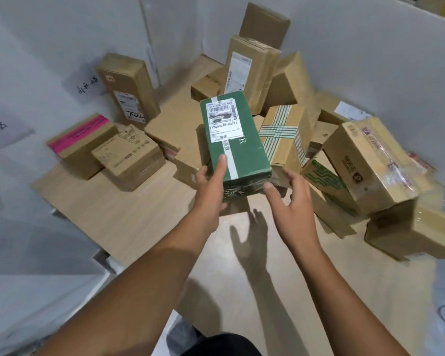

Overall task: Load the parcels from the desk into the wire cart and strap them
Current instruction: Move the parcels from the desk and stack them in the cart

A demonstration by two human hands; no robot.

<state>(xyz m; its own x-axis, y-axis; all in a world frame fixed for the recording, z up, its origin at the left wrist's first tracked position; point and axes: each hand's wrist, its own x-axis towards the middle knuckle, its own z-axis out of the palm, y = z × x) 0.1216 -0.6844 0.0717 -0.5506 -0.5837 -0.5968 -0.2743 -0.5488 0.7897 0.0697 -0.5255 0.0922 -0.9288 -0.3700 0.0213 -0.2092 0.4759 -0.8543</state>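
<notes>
Both forearms (pixel 149 286) reach over the bench (pixel 139 214), left hand (pixel 211 181) gripping the near end of the green parcel (pixel 234 140), which points near-to-far above the box pile (pixel 283 129), while the right hand (pixel 290 201), fingers (pixel 289 176) spread and holding nothing, sits just right of that same end.

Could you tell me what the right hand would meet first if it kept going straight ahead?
Most likely the green parcel, held by the left hand: the open right hand points at its near right corner. Depth is unclear; it might instead reach the striped-tape box beyond.
</notes>
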